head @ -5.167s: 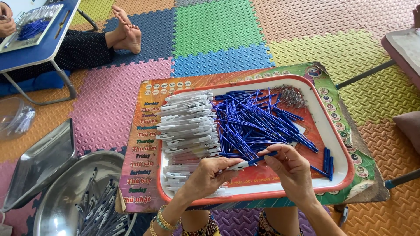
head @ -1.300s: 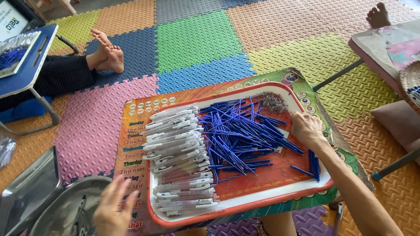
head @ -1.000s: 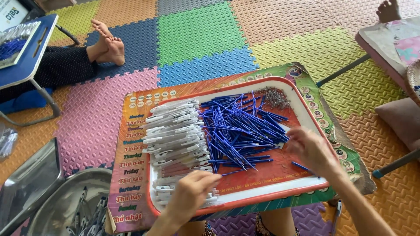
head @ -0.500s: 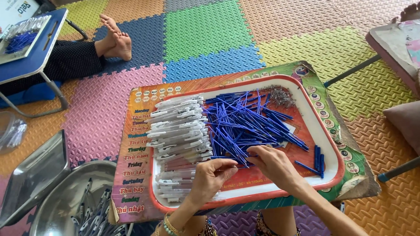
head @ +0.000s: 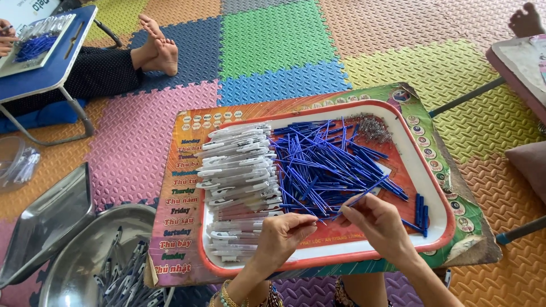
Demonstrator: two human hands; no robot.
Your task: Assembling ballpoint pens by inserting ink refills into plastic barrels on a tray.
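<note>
Left of both hands, off the bench edge, a steel bowl (head: 85, 256) holds finished pens. Left hand (head: 281, 233) sits at the tray's near rim, fingers curled together; whether they pinch anything I cannot tell. Just beyond it, the stack of clear pen barrels (head: 239, 182) leans in loose rows; a careless reach could likely topple them. Right hand (head: 378, 219) has its grip closed on one blue refill (head: 364, 196), tip pointing away to the right. Beyond that, the refill pile (head: 324, 165) lies tangled: pulling one may drag neighbours over the red tray (head: 441, 187) rim. Springs (head: 372, 128) at far right could scatter if nudged.
</note>
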